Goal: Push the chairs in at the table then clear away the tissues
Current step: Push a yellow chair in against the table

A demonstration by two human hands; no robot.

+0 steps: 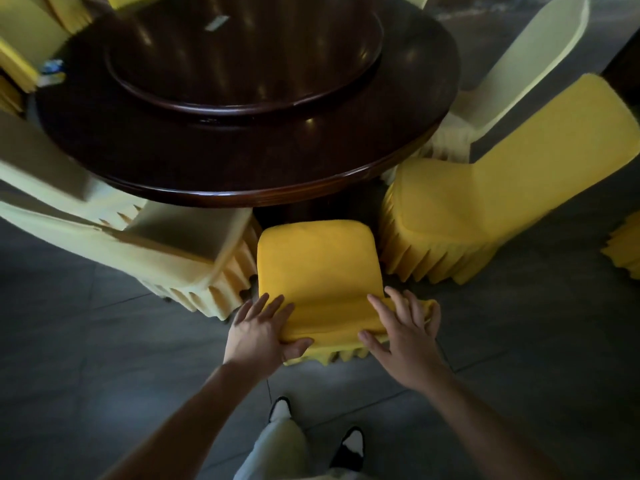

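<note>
Yellow chair [317, 271] back under both hands, left [261, 332], right [403, 329].

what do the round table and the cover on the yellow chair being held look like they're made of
Round table: apparently dark wood with a glossy varnish, going by the sharp light reflections and moulded rim; veneer or laminate can't be ruled out.
Yellow chair: covered in soft matte fabric that wrinkles under the left hand and right hand and ends in a pleated skirt.
</note>
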